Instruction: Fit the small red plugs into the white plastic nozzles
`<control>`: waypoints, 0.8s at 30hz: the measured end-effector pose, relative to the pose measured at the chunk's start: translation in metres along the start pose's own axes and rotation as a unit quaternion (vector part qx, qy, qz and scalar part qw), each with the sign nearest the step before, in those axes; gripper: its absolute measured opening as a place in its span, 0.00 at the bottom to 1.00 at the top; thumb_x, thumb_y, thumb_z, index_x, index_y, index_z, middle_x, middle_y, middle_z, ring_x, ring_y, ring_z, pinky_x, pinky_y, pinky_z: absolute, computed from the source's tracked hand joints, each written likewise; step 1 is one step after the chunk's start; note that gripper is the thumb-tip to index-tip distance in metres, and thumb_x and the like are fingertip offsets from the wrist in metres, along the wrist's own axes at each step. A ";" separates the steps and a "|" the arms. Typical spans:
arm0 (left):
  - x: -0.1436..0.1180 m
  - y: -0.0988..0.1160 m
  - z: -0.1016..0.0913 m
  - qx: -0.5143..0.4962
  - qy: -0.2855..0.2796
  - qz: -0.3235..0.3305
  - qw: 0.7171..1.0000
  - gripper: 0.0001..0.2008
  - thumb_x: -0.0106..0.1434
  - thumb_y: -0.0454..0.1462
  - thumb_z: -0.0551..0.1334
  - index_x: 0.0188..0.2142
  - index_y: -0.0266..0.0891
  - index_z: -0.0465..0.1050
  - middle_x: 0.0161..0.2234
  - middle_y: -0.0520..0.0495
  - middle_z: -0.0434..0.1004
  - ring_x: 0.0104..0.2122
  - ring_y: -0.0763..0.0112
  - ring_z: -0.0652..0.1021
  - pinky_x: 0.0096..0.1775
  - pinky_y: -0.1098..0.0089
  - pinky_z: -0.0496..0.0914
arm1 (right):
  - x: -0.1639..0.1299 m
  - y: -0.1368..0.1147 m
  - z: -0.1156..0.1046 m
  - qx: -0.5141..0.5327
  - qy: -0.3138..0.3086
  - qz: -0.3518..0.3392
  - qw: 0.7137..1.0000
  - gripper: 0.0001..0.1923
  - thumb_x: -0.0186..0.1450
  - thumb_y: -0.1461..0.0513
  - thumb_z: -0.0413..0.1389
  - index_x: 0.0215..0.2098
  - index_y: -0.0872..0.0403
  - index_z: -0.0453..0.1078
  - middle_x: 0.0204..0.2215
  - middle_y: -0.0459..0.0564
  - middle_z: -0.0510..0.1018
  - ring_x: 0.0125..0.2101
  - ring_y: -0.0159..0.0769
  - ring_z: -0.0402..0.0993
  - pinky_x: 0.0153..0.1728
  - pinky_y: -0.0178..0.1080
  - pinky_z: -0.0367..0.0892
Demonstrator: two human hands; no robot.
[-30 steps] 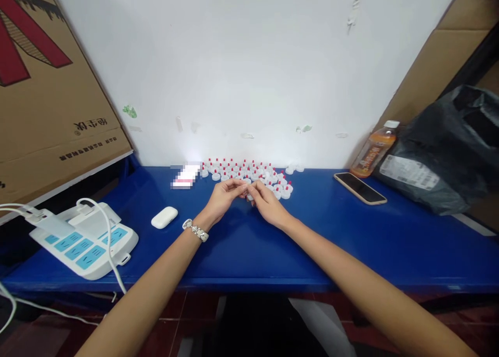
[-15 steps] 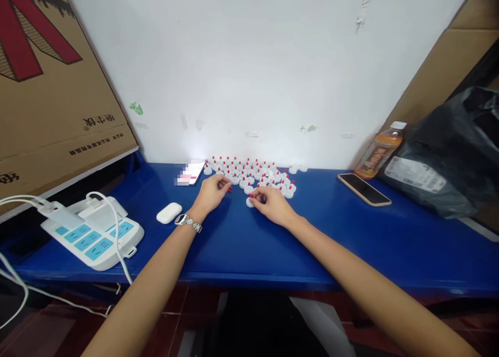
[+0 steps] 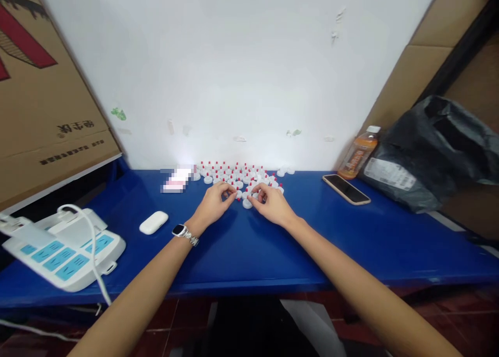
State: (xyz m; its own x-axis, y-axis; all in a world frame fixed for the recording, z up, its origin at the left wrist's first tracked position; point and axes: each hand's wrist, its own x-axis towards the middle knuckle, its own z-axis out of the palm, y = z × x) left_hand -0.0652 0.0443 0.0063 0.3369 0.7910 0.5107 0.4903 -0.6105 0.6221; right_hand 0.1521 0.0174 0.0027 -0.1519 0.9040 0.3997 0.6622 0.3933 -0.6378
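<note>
Small white round caps (image 3: 247, 203), many topped with a red tip, stand in a cluster on the blue table (image 3: 234, 253). My left hand (image 3: 214, 203), with a watch (image 3: 179, 230) on its wrist, is closed in a pinch at the cluster's front edge. Small red tips (image 3: 239, 199) show at its fingertips. Close by on the right, my right hand (image 3: 273, 205) pinches a small red tip just over the frontmost white cap. Its thumb and curled fingers partly hide the caps behind them.
A white power strip (image 3: 66, 258) with cables and a white earbud case (image 3: 154, 222) lie left. A lit phone (image 3: 181, 177) is beside the caps. On the right are a phone (image 3: 346, 189), a drink bottle (image 3: 358, 154) and a black plastic bag (image 3: 421, 159). The wall (image 3: 234, 76) bounds the back.
The view has turned slightly right, so surroundings appear shifted left. My left hand has moved right, nearer to my right hand and the front cap. My right hand remains at that cap.
</note>
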 end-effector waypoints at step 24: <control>0.137 0.023 0.119 0.094 -0.056 0.075 0.991 0.06 0.64 0.34 0.60 0.35 0.38 0.77 0.35 0.42 0.77 0.32 0.63 0.75 0.38 0.64 0.66 | 0.097 0.139 -0.043 -0.060 0.107 0.169 0.978 0.09 0.63 0.59 0.59 0.39 0.53 0.78 0.30 0.49 0.81 0.30 0.34 0.74 0.35 0.35 0.66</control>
State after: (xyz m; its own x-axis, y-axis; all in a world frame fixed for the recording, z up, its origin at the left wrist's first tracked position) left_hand 0.0883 0.1437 0.0200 0.4986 0.6984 0.5134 0.5656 -0.7110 0.4179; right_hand 0.2611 0.1528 -0.0192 0.2388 0.9182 0.3160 0.7309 0.0443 -0.6811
